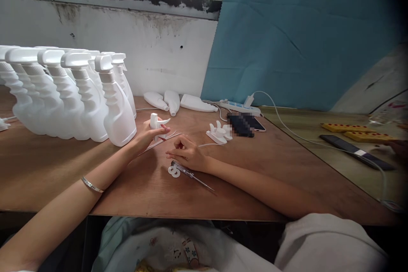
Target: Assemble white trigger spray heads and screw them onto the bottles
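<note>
My left hand (145, 134) is closed around a white spray trigger head (154, 122), holding it above the table with its curved lever pointing right. Just to the right, my right hand (188, 153) rests low over the table with its fingers curled in and the fingertips close together. Whether anything small is between them cannot be seen. Under its near side lies a screwdriver (190, 174) with a clear handle, its shaft pointing toward the lower right. Flat white ring washers (174, 171) overlap beside the screwdriver's handle. A thin tube (158, 143) lies behind the hands.
Assembled white spray bottles (119, 112) stand in rows at left. Several bottle bodies (172, 103) lie along the wall. White trigger levers (218, 132) are piled right of my hands, near phones (244, 124) and a power strip (240, 107). A cable crosses the right side.
</note>
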A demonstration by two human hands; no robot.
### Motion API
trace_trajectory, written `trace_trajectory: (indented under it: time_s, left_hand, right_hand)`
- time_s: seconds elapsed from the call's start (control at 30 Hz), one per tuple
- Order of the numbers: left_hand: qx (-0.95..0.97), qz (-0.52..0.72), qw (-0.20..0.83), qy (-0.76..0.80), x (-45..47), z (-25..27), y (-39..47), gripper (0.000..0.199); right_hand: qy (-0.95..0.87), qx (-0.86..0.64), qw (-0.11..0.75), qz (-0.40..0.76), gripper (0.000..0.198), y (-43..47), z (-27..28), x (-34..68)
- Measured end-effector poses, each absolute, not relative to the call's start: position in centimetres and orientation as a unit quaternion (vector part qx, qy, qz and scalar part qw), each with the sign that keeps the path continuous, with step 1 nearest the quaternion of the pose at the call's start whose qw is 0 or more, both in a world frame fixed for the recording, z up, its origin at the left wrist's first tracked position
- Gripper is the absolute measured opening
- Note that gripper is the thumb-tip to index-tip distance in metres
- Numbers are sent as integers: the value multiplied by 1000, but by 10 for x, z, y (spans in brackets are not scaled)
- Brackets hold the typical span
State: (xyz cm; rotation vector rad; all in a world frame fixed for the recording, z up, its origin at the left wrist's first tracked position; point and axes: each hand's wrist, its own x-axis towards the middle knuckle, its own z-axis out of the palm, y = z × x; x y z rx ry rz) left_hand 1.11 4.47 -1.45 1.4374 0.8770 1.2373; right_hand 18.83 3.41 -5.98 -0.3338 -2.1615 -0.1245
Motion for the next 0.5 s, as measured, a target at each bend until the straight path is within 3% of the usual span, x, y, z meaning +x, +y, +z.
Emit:
trace_trajectory:
  time_s: [0.17,0.5]
  left_hand:
    - [526,551,549,343,14,-17,47,28]
    - [467,550,605,335,15,-15,45,22]
  right_hand:
    - [-874,-115,448,-151,14,32,-58,191]
    - [-885,-52,409,-216,15,29,-62,196]
